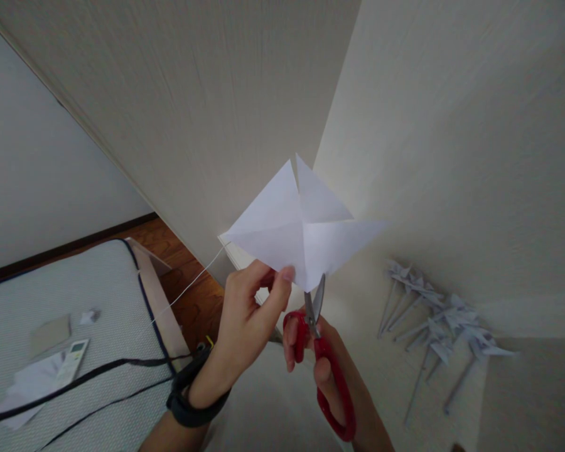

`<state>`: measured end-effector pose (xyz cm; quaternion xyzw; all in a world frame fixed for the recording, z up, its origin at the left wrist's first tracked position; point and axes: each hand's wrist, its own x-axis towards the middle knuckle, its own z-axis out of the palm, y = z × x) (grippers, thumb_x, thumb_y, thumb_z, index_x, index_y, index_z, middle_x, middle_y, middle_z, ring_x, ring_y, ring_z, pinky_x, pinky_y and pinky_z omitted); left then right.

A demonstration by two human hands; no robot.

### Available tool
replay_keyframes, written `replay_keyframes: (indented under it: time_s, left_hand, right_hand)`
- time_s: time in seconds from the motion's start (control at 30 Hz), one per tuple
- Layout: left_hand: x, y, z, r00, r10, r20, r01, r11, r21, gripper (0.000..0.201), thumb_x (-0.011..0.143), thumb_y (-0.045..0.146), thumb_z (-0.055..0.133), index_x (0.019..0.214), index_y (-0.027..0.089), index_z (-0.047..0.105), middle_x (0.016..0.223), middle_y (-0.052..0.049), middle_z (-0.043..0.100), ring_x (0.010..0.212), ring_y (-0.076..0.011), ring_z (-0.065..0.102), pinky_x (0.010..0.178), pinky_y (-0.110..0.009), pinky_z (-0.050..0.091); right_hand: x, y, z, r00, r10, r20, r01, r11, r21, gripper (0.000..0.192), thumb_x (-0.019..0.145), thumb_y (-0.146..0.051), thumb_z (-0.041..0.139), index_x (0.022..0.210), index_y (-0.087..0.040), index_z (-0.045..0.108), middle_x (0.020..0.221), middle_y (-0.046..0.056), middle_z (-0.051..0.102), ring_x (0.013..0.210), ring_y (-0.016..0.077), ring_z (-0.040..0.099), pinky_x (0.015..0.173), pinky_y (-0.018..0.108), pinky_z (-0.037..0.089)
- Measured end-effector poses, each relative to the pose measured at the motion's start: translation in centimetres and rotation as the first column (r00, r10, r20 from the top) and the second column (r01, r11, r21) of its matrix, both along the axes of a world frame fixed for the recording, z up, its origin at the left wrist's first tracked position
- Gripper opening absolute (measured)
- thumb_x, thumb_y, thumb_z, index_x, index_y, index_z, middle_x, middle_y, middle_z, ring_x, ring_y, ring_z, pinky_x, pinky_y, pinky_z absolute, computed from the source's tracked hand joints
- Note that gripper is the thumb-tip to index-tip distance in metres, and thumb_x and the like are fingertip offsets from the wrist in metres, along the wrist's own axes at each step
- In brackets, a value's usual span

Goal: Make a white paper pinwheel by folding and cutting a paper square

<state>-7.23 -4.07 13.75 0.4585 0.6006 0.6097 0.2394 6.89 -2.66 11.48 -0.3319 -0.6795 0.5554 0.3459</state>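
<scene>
The left hand [249, 314] is holding a folded white paper [301, 226] up in front of the wall corner, well above the surfaces below. Its thumb and fingers are pinching together on the paper's lower edge, with the thumb tip lying against the near face. A dark band [193, 402] is sitting around the left wrist.

The paper is showing four triangular flaps meeting at a centre point, with creases running outward from that point. One tip is pointing left, one right and two upward.

The right hand [324, 367] is gripping a pair of red-handled scissors [322, 358] directly below the paper. The fingers are passing through the red loops and closing around them. The metal blades are pointing upward, slightly parted, with their tips touching the paper's bottom corner, just beside the left thumb.

To the right, a group of folded paper pieces on thin sticks [437, 320] is lying on a pale surface, well apart from both hands. To the left, a padded mat [75, 282] is lying on the wooden floor [188, 295]. A remote control [73, 361] and paper scraps [28, 386] are resting on the mat, and a black cable [98, 370] is running across it.
</scene>
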Motion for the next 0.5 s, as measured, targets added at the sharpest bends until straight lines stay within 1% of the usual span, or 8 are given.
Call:
replay_keyframes:
  time_s: [0.07,0.13,0.33,0.5]
  left_hand:
    - [0.01,0.0,-0.04,1.0,0.0,-0.023,0.0,1.0,-0.003,0.035,0.092,0.031,0.054,0.06,0.019,0.045,0.051,0.005,0.041,0.043,-0.0073,0.037,0.039,-0.021,0.027]
    - [0.02,-0.01,-0.09,0.999,-0.009,-0.032,0.009,1.0,-0.009,0.035,0.092,0.03,0.054,0.06,0.019,0.046,0.052,0.005,0.042,0.043,-0.0071,0.037,0.039,-0.021,0.027]
    - [-0.06,-0.1,-0.09,0.997,-0.065,-0.043,0.065,0.998,-0.005,0.034,0.093,0.029,0.053,0.061,0.019,0.047,0.048,0.006,0.045,0.042,-0.0071,0.039,0.041,-0.02,0.03]
    - [-0.15,-0.14,0.04,0.995,-0.07,-0.065,0.071,0.997,0.019,0.035,0.093,0.028,0.054,0.06,0.019,0.047,0.044,0.006,0.046,0.041,-0.007,0.039,0.04,-0.02,0.029]
  right_hand:
    - [-0.05,0.01,-0.01,0.996,0.081,-0.019,-0.082,0.996,-0.021,0.062,0.081,-0.081,0.041,0.071,-0.022,0.057,0.065,0.003,0.058,0.052,0.0151,0.052,0.047,0.026,0.046]
    - [-0.12,0.05,0.02,0.991,0.128,-0.035,-0.129,0.991,-0.042,0.06,0.083,-0.079,0.04,0.072,-0.022,0.054,0.066,0.002,0.057,0.054,0.0149,0.051,0.048,0.026,0.046]
    - [-0.21,0.14,0.25,0.988,0.146,-0.051,-0.149,0.986,-0.077,0.058,0.084,-0.077,0.04,0.072,-0.022,0.052,0.067,0.002,0.054,0.055,0.015,0.049,0.05,0.027,0.044]
    - [-0.22,0.28,0.34,0.986,0.16,-0.054,-0.164,0.983,-0.081,0.059,0.084,-0.078,0.039,0.071,-0.022,0.052,0.067,0.002,0.054,0.055,0.0149,0.048,0.051,0.027,0.044]
